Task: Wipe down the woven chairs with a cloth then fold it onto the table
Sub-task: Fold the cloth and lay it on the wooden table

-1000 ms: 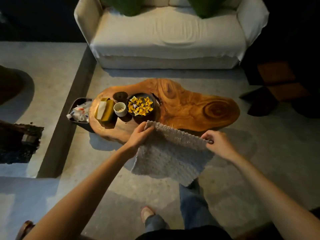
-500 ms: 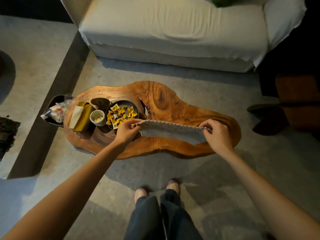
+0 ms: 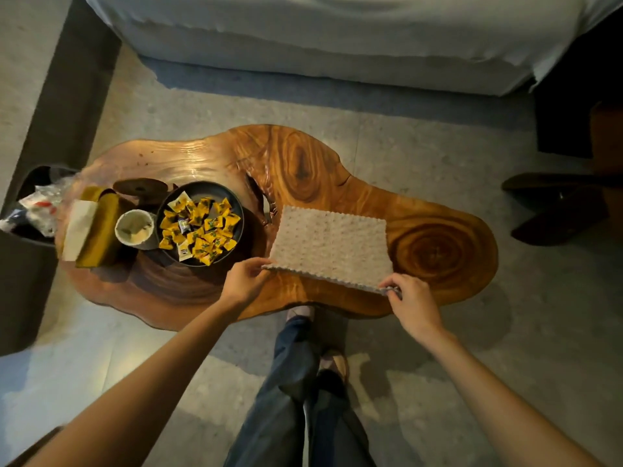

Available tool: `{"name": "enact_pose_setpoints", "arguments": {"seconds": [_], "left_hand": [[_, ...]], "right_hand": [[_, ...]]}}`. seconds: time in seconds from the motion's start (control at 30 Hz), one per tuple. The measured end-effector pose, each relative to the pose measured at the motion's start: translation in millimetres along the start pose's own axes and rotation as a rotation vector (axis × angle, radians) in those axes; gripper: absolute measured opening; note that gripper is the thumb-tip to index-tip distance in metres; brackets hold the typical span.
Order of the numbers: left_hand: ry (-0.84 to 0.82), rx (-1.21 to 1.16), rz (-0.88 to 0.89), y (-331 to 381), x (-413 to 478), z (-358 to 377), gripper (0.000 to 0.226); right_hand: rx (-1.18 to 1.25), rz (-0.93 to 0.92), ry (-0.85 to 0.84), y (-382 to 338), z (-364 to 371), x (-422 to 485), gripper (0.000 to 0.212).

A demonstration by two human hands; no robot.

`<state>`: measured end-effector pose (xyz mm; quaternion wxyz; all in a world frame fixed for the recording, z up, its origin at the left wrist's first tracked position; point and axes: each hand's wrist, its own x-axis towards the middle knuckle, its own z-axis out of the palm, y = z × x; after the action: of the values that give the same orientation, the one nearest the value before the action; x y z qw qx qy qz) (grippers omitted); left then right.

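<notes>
A pale grey knitted cloth [image 3: 332, 246] lies spread flat on the low wooden slab table [image 3: 303, 163], just right of its middle. My left hand [image 3: 244, 281] pinches the cloth's near left corner. My right hand [image 3: 411, 301] pinches the near right corner. The near edge is lifted slightly off the wood; the far edge rests on it. No woven chair is in view.
A dark bowl of yellow wrapped sweets [image 3: 200, 224], a small white cup [image 3: 135, 229], a dark lid [image 3: 140, 187] and a yellow box [image 3: 92, 230] crowd the table's left end. A bin [image 3: 30, 207] stands beside it. A white sofa [image 3: 337, 35] lies beyond. Dark furniture [image 3: 556, 203] sits right.
Both hands carried the hanging cloth forward over the table and laid it flat on the wood. The view has moved closer and tilted down.
</notes>
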<state>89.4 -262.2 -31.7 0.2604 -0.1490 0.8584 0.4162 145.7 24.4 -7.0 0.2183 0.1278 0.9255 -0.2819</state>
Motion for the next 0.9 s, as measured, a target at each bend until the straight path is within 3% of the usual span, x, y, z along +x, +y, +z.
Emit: {"name": "enact_pose_setpoints", "arguments": {"seconds": [0.27,0.43,0.6,0.9], "left_hand": [[-0.126,0.124,-0.054,-53,35,32,0.015],[-0.063,0.076,-0.021,-54,81,43,0.012],[-0.010,0.049,-0.003,-53,135,60,0.023],[0.139,0.081,0.026,-53,174,84,0.025]], "right_hand": [[0.010,0.101,-0.108,27,49,26,0.016],[0.053,0.099,-0.028,33,59,75,0.014],[0.041,0.116,0.085,48,70,127,0.014],[-0.050,0.228,0.123,66,97,161,0.011]]}}
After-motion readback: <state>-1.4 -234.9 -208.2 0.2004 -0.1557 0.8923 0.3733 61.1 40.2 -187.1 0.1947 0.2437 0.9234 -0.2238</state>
